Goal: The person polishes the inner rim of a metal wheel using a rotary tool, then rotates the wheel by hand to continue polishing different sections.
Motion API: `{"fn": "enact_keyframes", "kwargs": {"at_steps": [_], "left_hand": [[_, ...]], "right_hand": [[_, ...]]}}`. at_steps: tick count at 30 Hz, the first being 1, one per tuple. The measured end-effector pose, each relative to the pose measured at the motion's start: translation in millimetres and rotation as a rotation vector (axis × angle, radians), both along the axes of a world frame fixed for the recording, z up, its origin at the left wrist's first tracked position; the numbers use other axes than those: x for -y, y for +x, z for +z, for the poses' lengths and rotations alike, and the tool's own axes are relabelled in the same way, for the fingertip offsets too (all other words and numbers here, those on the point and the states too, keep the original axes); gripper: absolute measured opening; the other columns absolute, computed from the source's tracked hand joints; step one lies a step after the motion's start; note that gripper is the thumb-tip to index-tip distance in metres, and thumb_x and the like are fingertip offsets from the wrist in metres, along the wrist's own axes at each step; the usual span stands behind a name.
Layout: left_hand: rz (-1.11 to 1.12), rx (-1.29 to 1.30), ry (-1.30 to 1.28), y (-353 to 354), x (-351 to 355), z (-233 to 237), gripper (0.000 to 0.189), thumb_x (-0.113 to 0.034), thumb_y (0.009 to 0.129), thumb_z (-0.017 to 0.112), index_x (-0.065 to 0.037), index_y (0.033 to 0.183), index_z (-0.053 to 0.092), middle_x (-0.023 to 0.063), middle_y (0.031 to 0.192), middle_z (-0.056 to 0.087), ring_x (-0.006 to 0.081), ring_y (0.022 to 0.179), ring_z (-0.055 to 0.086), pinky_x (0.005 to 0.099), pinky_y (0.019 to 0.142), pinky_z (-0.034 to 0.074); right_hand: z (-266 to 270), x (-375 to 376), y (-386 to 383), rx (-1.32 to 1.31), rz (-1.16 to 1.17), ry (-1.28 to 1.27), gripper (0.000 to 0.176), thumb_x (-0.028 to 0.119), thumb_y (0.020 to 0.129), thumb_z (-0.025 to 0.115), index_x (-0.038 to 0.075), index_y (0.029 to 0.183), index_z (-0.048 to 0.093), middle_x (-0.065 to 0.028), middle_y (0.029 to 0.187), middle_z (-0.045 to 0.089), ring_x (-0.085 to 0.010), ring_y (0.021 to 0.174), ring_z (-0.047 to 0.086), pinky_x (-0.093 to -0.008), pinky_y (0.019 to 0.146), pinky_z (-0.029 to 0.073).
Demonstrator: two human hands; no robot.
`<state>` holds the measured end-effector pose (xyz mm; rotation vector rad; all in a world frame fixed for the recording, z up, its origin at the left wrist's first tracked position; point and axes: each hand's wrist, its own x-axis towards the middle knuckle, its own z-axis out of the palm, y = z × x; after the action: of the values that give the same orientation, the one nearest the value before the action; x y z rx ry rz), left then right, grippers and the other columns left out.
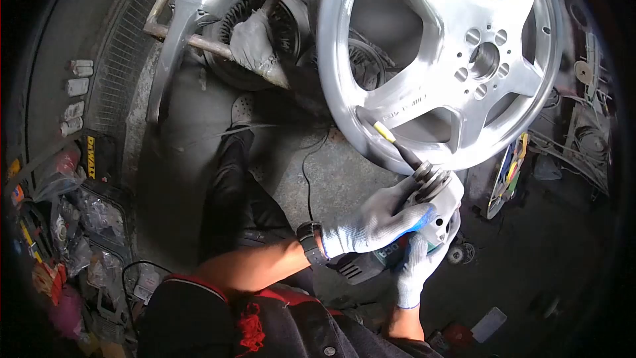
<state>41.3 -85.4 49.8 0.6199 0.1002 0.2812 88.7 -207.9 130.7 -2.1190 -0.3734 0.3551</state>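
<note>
Grey-gloved left hand (372,224), right hand (415,270), both gripping one grinder (440,215), bit (403,151) on one silver wheel (445,23)

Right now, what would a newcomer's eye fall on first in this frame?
The big silver alloy wheel fills the upper right. Just below it, the gloved left hand and right hand grip a power tool whose yellow-tipped bit meets the wheel's rim. At far left lies a yellow-lettered DeWalt case.
</note>
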Motion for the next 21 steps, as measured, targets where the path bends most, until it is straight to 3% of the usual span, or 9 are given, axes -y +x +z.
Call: {"fn": "enact_keyframes", "kwargs": {"at_steps": [5,8,10,11,13,15,16,20,21], "left_hand": [[0.025,0.017,-0.048,6.5,-8.3,3.3,0.067,-0.033,0.102,0.061,0.007,0.152,0.038,0.0158,0.140,0.059,0.0185,0.129,0.054,0.0339,0.111,0.042],[-0.057,0.057,-0.140,15.4,-27.5,2.1,0.057,-0.032,0.102,0.060,0.006,0.142,0.049,0.0095,0.130,0.061,0.0127,0.119,0.055,0.0307,0.106,0.044],[-0.071,0.077,-0.217,17.0,-34.2,0.0,0.055,-0.033,0.102,0.059,0.005,0.141,0.051,0.0080,0.130,0.061,0.0112,0.117,0.055,0.0298,0.104,0.045],[-0.076,0.075,-0.215,14.8,-35.8,-1.4,0.055,-0.033,0.102,0.059,0.005,0.141,0.051,0.0080,0.130,0.061,0.0112,0.117,0.055,0.0298,0.104,0.045],[-0.079,0.054,-0.167,9.5,-38.2,-4.7,0.057,-0.036,0.103,0.057,0.005,0.142,0.050,0.0088,0.131,0.061,0.0115,0.117,0.055,0.0299,0.105,0.044],[-0.085,0.027,-0.168,1.6,-35.5,-4.7,0.061,-0.040,0.101,0.057,0.005,0.142,0.049,0.0098,0.131,0.061,0.0128,0.119,0.056,0.0304,0.106,0.044],[-0.065,0.027,-0.163,-2.4,-33.0,-6.8,0.062,-0.041,0.101,0.059,0.006,0.140,0.051,0.0118,0.128,0.064,0.0144,0.116,0.057,0.0320,0.104,0.045],[-0.108,-0.041,-0.067,-22.4,-32.6,-10.9,0.063,-0.041,0.100,0.062,0.006,0.139,0.053,0.0144,0.122,0.067,0.0168,0.112,0.060,0.0336,0.100,0.047],[-0.138,-0.069,-0.025,-26.9,-31.4,-9.9,0.063,-0.041,0.099,0.063,0.006,0.140,0.052,0.0146,0.122,0.068,0.0171,0.111,0.061,0.0335,0.099,0.047]], "right_hand": [[1.5,-10.9,-2.9,0.016,-0.043,0.014,0.100,0.014,0.073,0.082,0.001,0.157,0.028,-0.0176,0.151,0.042,-0.0265,0.138,0.044,-0.0405,0.117,0.033],[2.8,-35.9,2.3,0.118,-0.060,-0.025,0.101,0.012,0.070,0.086,0.000,0.153,0.030,-0.0188,0.149,0.043,-0.0270,0.138,0.044,-0.0405,0.117,0.033],[-0.1,-41.0,2.0,0.205,0.015,-0.071,0.095,0.010,0.076,0.080,0.001,0.155,0.029,-0.0184,0.149,0.044,-0.0264,0.136,0.045,-0.0394,0.116,0.035],[-1.6,-43.1,1.4,0.291,0.097,-0.117,0.088,0.008,0.081,0.074,0.001,0.157,0.029,-0.0180,0.150,0.044,-0.0258,0.135,0.047,-0.0383,0.114,0.038],[2.6,-51.6,-7.0,0.198,0.063,-0.077,0.092,0.008,0.078,0.074,0.001,0.157,0.028,-0.0190,0.151,0.042,-0.0264,0.137,0.045,-0.0387,0.115,0.037],[3.4,-50.1,-11.1,0.121,0.036,-0.082,0.110,0.008,0.062,0.090,-0.001,0.152,0.028,-0.0203,0.145,0.044,-0.0284,0.132,0.047,-0.0428,0.113,0.038],[1.6,-47.6,-13.7,0.104,0.021,-0.084,0.113,0.011,0.060,0.092,-0.002,0.152,0.027,-0.0202,0.144,0.045,-0.0288,0.132,0.048,-0.0436,0.113,0.038],[-5.9,-32.4,-31.5,0.157,0.052,-0.134,0.117,0.015,0.059,0.093,-0.002,0.152,0.025,-0.0203,0.141,0.045,-0.0305,0.130,0.049,-0.0453,0.112,0.039],[-6.1,-28.4,-37.3,0.190,0.118,-0.160,0.110,0.007,0.066,0.084,0.001,0.157,0.022,-0.0184,0.147,0.043,-0.0283,0.134,0.048,-0.0423,0.114,0.038]]}}
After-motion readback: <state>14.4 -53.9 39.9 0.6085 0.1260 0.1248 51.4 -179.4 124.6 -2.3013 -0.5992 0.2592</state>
